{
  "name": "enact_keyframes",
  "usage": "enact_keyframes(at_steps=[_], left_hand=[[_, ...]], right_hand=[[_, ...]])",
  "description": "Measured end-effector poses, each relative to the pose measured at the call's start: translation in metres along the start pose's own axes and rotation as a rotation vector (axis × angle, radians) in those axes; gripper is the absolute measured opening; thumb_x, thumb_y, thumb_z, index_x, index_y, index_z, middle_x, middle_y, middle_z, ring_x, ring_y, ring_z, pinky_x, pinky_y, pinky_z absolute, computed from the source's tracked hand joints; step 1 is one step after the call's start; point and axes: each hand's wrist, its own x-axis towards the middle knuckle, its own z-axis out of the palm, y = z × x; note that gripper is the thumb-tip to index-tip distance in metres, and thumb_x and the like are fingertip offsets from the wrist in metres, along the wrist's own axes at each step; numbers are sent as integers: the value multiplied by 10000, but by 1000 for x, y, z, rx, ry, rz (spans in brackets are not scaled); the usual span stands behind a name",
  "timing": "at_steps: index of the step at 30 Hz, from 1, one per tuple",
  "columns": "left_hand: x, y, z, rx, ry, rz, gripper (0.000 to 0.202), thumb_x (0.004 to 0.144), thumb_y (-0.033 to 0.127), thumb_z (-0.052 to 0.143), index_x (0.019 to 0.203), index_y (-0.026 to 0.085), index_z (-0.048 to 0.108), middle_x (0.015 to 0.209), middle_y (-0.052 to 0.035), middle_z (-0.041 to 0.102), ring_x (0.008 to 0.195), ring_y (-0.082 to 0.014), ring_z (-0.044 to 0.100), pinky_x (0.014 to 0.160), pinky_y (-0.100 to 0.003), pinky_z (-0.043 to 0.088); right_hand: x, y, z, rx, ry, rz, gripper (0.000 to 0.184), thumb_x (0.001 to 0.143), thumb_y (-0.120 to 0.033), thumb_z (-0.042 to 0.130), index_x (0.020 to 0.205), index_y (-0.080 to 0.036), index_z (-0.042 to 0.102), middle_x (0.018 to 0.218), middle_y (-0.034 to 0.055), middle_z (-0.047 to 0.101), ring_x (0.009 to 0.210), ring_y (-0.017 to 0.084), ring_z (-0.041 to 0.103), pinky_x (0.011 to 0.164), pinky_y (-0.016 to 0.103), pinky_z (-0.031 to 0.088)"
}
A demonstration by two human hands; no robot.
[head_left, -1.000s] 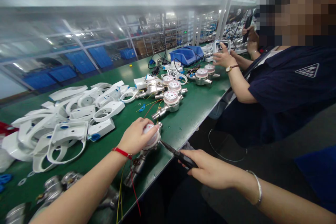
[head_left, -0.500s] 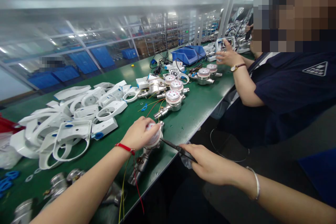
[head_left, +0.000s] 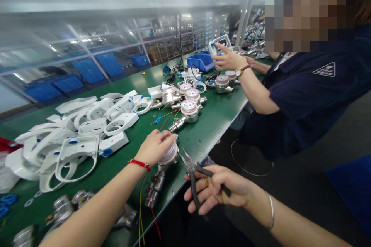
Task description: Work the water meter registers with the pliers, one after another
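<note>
Green tabletop (head_left: pixel 216 119) runs beneath left hand (head_left: pixel 153 147) and meter (head_left: pixel 170 155); blue bins (head_left: pixel 110 65) beyond.

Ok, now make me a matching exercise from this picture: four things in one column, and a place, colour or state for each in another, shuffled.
Things:
1. Needle-nose pliers
2. Water meter nearest the pliers
3. White plastic housings
4. Open bin on the green tabletop

Matches:
A. Piled toward the left
B. Blue
C. Jaws apart, in the right hand
D. Under the left hand

Pairs: 1-C, 2-D, 3-A, 4-B
</note>
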Motion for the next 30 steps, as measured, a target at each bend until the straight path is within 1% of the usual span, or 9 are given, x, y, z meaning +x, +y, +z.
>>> enact_keyframes(at_steps=[3, 4, 6, 8, 15, 19, 23, 27, 30], left_hand=[[-1, 3, -5, 127, -30, -78, 553, 856, 523, 198, 904, 201, 645, 861, -92, 619, 922, -276, 540, 823, -381, 406], [-2, 4, -7, 172, -36, -116, 557, 862, 507, 186, 920, 192, 642, 880, -105, 621, 927, -285, 550, 816, -386, 412], [-3, 6, -11, 240, -35, -177, 565, 871, 486, 174, 968, 178, 638, 920, -125, 620, 931, -300, 569, 802, -393, 426], [-5, 8, -13, 275, -20, -197, 561, 878, 477, 173, 999, 181, 635, 941, -128, 617, 929, -306, 581, 793, -394, 434], [-7, 9, -10, 292, 21, -153, 554, 888, 491, 166, 909, 195, 633, 897, -119, 607, 896, -302, 598, 743, -376, 447], [-7, 9, -10, 274, 29, -157, 521, 884, 495, 190, 863, 197, 617, 876, -110, 606, 877, -295, 601, 728, -370, 452], [-5, 5, -7, 248, 33, -133, 486, 887, 466, 201, 803, 185, 589, 865, -110, 607, 900, -291, 590, 786, -391, 447], [-4, 0, -1, 206, 106, -22, 494, 884, 430, 210, 771, 150, 601, 833, -133, 604, 927, -302, 558, 858, -437, 417], [-6, -1, 1, -20, 192, 119, 444, 865, 399, 280, 887, 137, 637, 995, -115, 627, 986, -250, 553, 911, -376, 398]], right_hand=[[-5, 13, 11, -511, 265, -154, 424, 616, -94, 497, 1031, -144, 567, 1034, 83, 608, 972, 237, 583, 815, 362, 501], [-7, 14, 14, -710, 297, -225, 421, 649, -71, 479, 1049, -155, 578, 1051, 72, 607, 984, 219, 568, 856, 359, 479], [-10, 12, 18, -1017, 286, -348, 495, 689, -26, 428, 1142, -169, 566, 1102, 68, 605, 1013, 202, 550, 929, 355, 429], [-12, 7, 19, -1168, 289, -396, 569, 700, -5, 400, 1234, -161, 522, 1156, 87, 589, 1062, 209, 537, 977, 365, 397], [-9, -1, 13, -1336, 315, -291, 623, 693, -10, 398, 1305, -109, 467, 1239, 137, 549, 1144, 234, 504, 1012, 379, 382], [-9, -5, 11, -1350, 307, -313, 613, 687, -9, 397, 1285, -115, 485, 1225, 129, 561, 1140, 229, 509, 1006, 385, 385], [-11, -10, 14, -1304, 257, -335, 616, 687, 15, 388, 1275, -130, 505, 1205, 111, 578, 1099, 204, 536, 978, 345, 402], [-12, -13, 15, -1317, 279, -293, 612, 689, 22, 396, 1272, -121, 510, 1163, 120, 597, 1060, 221, 553, 948, 359, 417], [-11, -14, 16, -1355, 288, -250, 600, 691, 22, 407, 1263, -119, 518, 1154, 130, 597, 1050, 237, 554, 940, 375, 413]])
